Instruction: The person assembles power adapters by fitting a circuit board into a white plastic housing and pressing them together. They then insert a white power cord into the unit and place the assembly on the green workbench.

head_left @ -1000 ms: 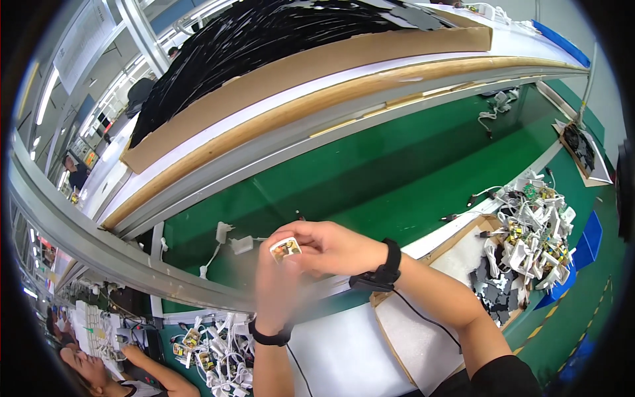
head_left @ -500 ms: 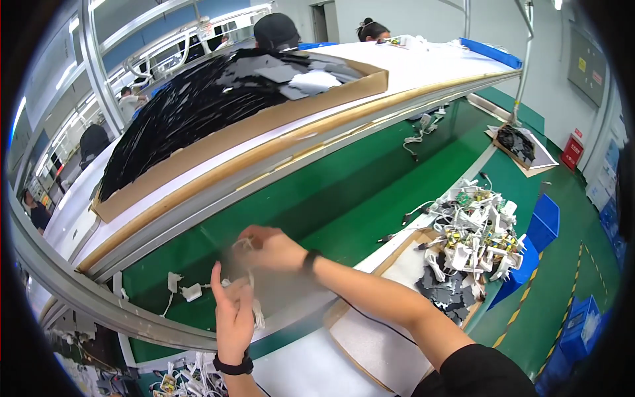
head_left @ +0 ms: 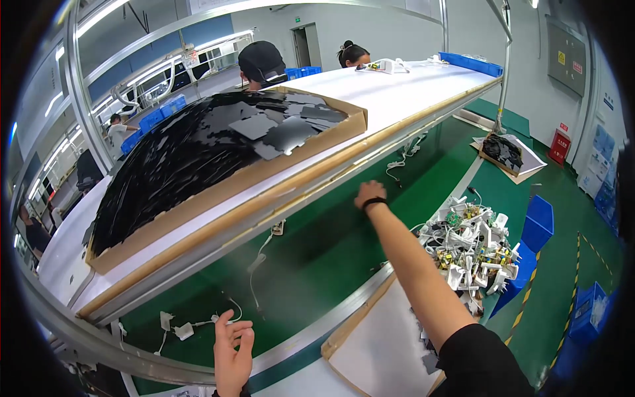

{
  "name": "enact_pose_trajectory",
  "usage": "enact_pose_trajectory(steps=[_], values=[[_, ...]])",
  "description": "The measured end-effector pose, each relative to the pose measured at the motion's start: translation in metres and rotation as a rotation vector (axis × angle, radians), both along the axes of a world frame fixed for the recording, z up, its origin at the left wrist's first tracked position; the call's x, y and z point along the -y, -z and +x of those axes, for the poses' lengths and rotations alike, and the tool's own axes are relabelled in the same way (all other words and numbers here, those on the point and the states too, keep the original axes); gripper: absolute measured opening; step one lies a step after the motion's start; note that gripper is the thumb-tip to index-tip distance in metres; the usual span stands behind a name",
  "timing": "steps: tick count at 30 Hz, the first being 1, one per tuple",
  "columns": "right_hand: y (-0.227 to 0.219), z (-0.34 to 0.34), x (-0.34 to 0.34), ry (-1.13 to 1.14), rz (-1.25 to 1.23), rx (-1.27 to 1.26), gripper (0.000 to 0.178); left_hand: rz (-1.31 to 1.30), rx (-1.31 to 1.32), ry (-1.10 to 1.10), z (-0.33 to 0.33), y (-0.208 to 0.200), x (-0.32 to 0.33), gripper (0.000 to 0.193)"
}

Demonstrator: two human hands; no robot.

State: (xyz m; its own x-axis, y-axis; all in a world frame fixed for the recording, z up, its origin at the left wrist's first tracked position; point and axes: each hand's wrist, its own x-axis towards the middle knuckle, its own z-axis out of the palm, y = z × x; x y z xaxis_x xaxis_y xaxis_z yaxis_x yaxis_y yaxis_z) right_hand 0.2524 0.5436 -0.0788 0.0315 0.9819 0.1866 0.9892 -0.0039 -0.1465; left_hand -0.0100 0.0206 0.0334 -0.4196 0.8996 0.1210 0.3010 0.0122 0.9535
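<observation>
Lying at eight o'clock on the green surface [head_left: 311, 255] are two white plug pieces [head_left: 184, 331], near each other, with thin cords about them. At ten o'clock, on the white shelf [head_left: 403, 83], stands one cardboard carton [head_left: 359, 122] filled with dark sheets too many to count. Two bare hands show in all: the left hand [head_left: 233, 354], at seven o'clock, is unclenched with its fingers spread apart and nothing in its grasp, close to the end of a thin white cord. Near the centre, toward eight o'clock from the other hand, one white adapter [head_left: 278, 229] with a trailing cord shows against the green; whether it lies flat cannot be told. The right hand [head_left: 370, 193], just off centre at three o'clock, reaches over the green surface, its fingers too indistinct to tell whether they grip anything. One shallow cardboard tray [head_left: 374, 344] with a white lining sits at five o'clock. At two o'clock lies one white cord bundle [head_left: 411, 145]. One heap of white adapters [head_left: 473, 251], too tangled to count, fills four o'clock, and beyond it stand two blue bins [head_left: 538, 221].
</observation>
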Motion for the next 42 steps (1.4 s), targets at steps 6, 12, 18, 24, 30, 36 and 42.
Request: enact_pose_trajectory(steps=[6,12,18,24,30,36,42], values=[[0.009,0.077,-0.042,0.152,0.106,-0.13,0.048,-0.095,0.073,0.032,-0.016,0.023,-0.02,0.051],[0.002,0.088,-0.066,-0.081,-0.047,-0.102,0.025,-0.048,-0.024,0.066,0.002,0.022,-0.019,0.048],[-0.052,0.055,-0.079,-0.586,0.093,0.285,0.01,-0.051,-0.05,0.084,0.012,0.009,0.006,0.043],[-0.133,0.068,-0.024,-0.901,0.482,-0.56,0.023,-0.116,-0.165,0.083,0.024,-0.021,0.031,0.045],[-0.209,0.039,0.166,-0.93,-0.193,-1.268,0.042,-0.128,-0.252,0.109,0.025,-0.013,0.053,0.054],[-0.231,0.043,0.319,-1.391,-0.602,-1.227,0.017,0.099,-0.59,0.028,0.059,0.026,0.022,0.072],[-0.265,0.046,0.372,-1.534,-0.6,-1.523,0.016,0.277,-0.85,0.002,0.09,0.063,-0.012,0.075]])
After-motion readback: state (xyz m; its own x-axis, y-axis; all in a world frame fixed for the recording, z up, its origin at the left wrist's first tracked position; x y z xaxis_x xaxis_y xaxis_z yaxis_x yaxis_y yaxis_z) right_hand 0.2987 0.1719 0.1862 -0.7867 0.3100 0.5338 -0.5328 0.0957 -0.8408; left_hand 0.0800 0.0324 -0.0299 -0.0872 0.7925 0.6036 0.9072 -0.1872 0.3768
